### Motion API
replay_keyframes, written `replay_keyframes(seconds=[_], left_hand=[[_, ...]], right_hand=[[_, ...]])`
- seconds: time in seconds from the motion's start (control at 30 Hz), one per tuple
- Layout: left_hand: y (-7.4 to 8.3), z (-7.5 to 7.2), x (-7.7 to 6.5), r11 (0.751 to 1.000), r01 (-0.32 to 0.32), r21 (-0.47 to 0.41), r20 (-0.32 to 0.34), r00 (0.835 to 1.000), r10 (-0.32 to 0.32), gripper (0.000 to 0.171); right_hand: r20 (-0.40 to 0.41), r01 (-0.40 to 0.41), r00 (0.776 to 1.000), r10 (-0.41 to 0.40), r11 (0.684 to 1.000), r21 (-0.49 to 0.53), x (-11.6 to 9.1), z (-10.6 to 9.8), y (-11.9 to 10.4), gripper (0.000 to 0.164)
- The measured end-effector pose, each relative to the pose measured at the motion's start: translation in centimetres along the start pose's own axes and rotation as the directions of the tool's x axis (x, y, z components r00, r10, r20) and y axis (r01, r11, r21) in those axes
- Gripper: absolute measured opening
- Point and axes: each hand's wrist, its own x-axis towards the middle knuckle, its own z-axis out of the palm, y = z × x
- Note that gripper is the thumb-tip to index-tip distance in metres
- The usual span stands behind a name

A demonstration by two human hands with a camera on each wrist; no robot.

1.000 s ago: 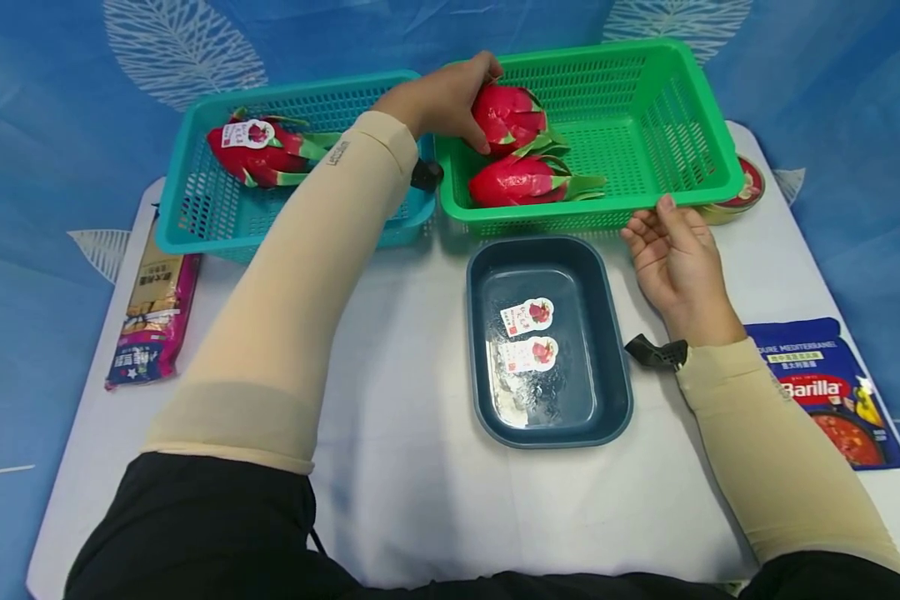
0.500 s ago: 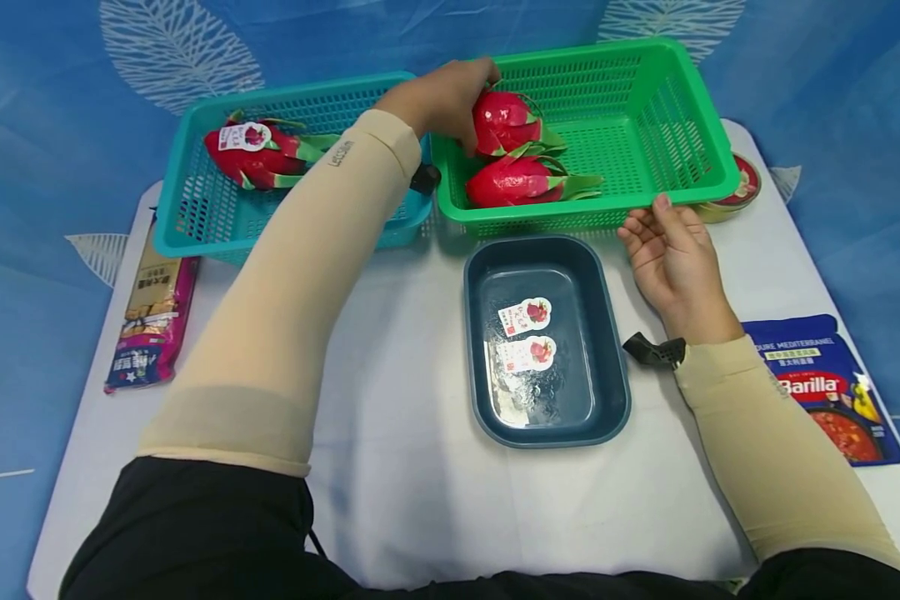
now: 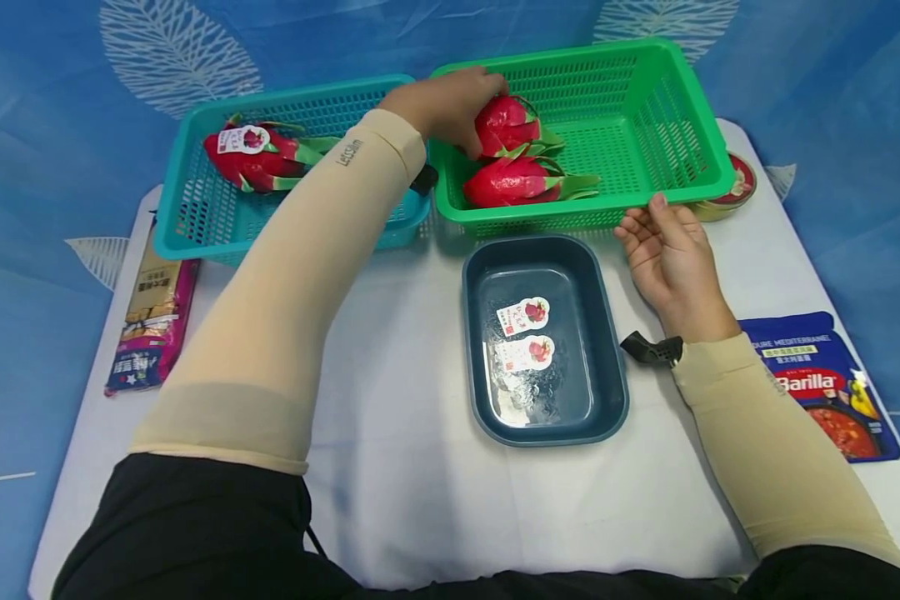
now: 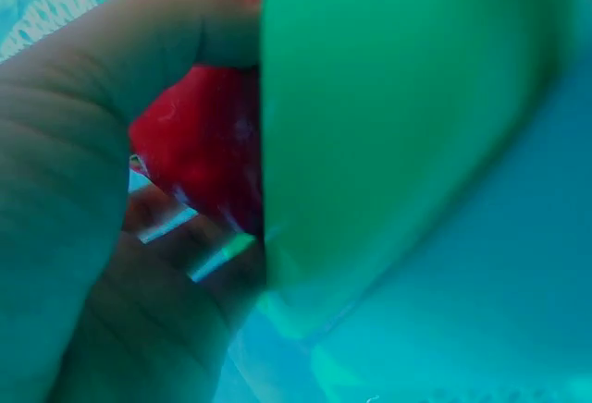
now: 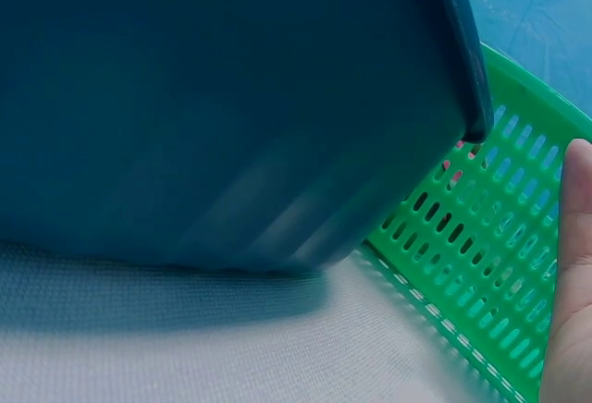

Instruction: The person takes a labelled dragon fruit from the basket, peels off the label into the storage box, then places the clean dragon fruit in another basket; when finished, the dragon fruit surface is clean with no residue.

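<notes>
One dragon fruit (image 3: 504, 125), the farther of two inside the green basket (image 3: 607, 158), is gripped at its left end by the left hand (image 3: 450, 104); long axis runs rightward, leaves pointing away. Right hand (image 3: 675, 267): at the basket's near side, grip undetermined.

1 fruit (image 3: 252, 160) in L bskt (image 3: 210, 212), 2 in R bskt (image 3: 600, 137), tray (image 3: 562, 400) before it, pouch (image 3: 821, 383) far R
</notes>
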Motion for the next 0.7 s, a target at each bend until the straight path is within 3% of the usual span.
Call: replay_keyframes(seconds=[0.17, 0.43, 0.7], left_hand=[[-0.2, 0.1, -0.3, 1.0, -0.004, 0.023, -0.029, 1.0, 0.004, 0.098], [-0.1, 0.3, -0.6, 1.0, -0.027, 0.0, -0.176, 0.984, 0.027, 0.084], [0.8, 0.1, 0.0, 1.0, 0.018, 0.0, -0.063, 0.998, -0.018, 0.1]], right_hand=[[0.012, -0.006, 1.0, 0.006, 1.0, -0.004, 0.1, 0.0, 0.3, 0.016], [0.011, -0.013, 1.0, 0.013, 1.0, -0.001, 0.3, 0.0, 0.2, 0.015], [0.011, -0.01, 1.0, 0.01, 1.0, 0.003, 0.2, -0.3, 0.0, 0.015]])
